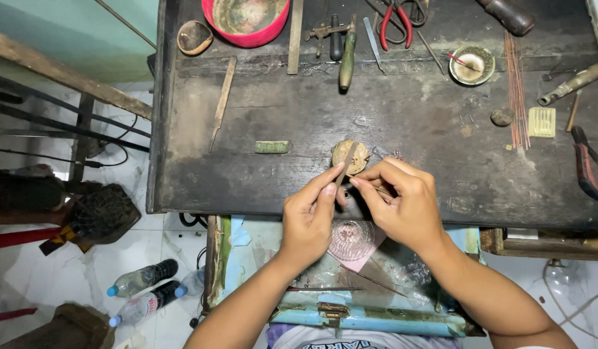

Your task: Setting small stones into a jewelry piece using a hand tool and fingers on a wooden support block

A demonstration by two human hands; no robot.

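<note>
**me:** 2 hands busy here. My left hand (310,216) pinches a thin file (345,165), my right hand (402,200) grips some tiny piece I can't make out, both over the dark surface (409,123) edge.

**reply:** filing step?

**me:** looks like it. Short, steady strokes needed.

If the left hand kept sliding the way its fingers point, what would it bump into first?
The left hand points up and to the right, along the thin file it pinches. Going straight on, it would probably first meet the round tan lump on the dark workbench, though depth is hard to judge.
</note>
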